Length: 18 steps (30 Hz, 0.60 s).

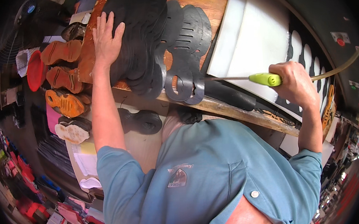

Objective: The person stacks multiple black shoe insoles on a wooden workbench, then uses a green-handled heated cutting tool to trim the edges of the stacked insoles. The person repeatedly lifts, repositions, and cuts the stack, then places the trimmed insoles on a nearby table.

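My left hand [107,44] lies flat, fingers spread, on the near left edge of a tall pile of black shoe-sole pieces [138,43] on the wooden bench. Beside that pile, to its right, is a smaller stack of black sole pieces [190,35] with slots and round cut-outs, overhanging the bench edge. My right hand [295,84] is closed around a lime-green air blow gun [264,79]. Its long thin metal nozzle points left toward the smaller stack, apart from my left hand. My fist hides the grip.
A yellowish hose [338,66] curves from behind my right fist toward the right side. White sheet material [249,35] lies at the right of the bench. Orange sole-shaped pieces [61,51] line the left side, near a red round object [36,70] and a fan [20,19].
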Motion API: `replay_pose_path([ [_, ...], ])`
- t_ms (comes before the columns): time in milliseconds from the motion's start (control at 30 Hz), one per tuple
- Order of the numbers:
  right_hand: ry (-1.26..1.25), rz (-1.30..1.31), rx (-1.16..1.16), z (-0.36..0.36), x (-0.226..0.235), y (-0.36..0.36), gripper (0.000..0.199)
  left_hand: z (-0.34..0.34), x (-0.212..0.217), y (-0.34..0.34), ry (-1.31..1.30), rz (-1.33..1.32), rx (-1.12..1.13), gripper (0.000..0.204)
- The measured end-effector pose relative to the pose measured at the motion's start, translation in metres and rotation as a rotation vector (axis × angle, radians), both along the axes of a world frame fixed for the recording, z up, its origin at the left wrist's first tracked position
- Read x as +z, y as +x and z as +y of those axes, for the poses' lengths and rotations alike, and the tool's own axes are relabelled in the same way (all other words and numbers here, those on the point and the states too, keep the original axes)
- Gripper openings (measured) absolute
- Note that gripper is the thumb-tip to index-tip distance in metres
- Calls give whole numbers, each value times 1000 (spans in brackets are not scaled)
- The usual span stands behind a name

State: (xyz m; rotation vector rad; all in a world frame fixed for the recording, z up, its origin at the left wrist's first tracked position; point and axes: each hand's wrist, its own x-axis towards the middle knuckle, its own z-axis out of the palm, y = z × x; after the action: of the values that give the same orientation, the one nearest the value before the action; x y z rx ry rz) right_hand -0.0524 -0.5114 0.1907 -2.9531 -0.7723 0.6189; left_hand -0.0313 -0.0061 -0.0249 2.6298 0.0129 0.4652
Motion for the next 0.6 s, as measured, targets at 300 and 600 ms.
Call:
replay_pose_path([
  [300,-18,-148,-86,0,-12,0,18,-1,1,1,-5,-3,-1,73],
  [600,162,-106,-62,36,-21,10,11,1,-1,3,-82,-2,-14,58],
])
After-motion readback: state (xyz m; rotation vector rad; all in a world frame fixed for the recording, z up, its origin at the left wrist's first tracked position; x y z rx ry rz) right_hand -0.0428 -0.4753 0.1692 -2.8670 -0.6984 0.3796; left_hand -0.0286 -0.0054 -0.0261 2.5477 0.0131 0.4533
